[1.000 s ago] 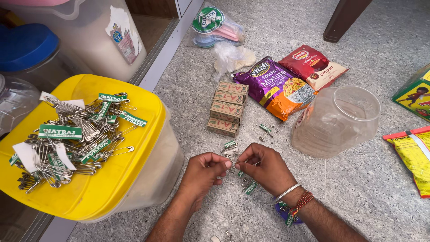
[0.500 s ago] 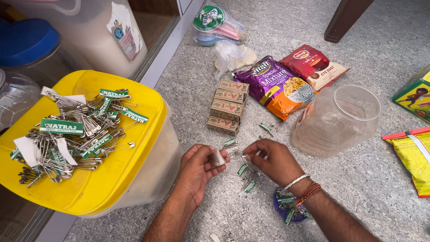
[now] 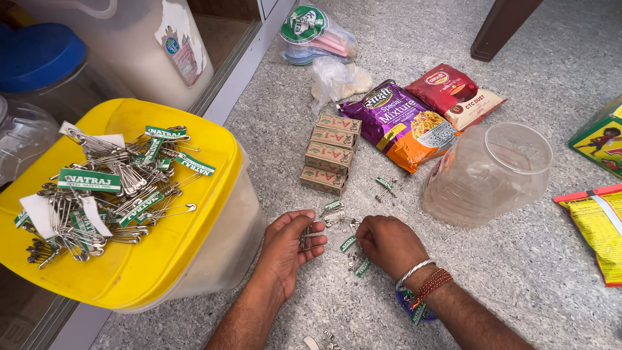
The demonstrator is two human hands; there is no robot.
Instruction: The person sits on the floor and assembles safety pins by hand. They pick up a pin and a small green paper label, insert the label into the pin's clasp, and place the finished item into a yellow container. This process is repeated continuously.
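Note:
My left hand [image 3: 288,249] rests on the speckled grey floor, palm up, fingers curled around a small bunch of safety pins [image 3: 310,237]. My right hand [image 3: 387,245] lies just to its right, fingers bent down over loose safety pins with green paper tags [image 3: 348,243] scattered between the two hands. A silver bangle and red thread bands circle my right wrist. More tagged pins [image 3: 385,185] lie a little farther up the floor. A big heap of safety pins and green tags [image 3: 110,191] sits on a yellow tub lid [image 3: 194,240] at my left.
Several small cardboard boxes [image 3: 328,152] sit stacked above my hands. A clear plastic jar [image 3: 489,175] lies on its side to the right. Purple and red snack packets [image 3: 405,123], a yellow packet [image 3: 596,227], plastic bags [image 3: 317,32] and a blue-lidded container [image 3: 39,55] surround the spot.
Both hands dropped lower onto the floor. The left hand turned palm up with pins in its fingers; the right hand came down over the scattered tagged pins.

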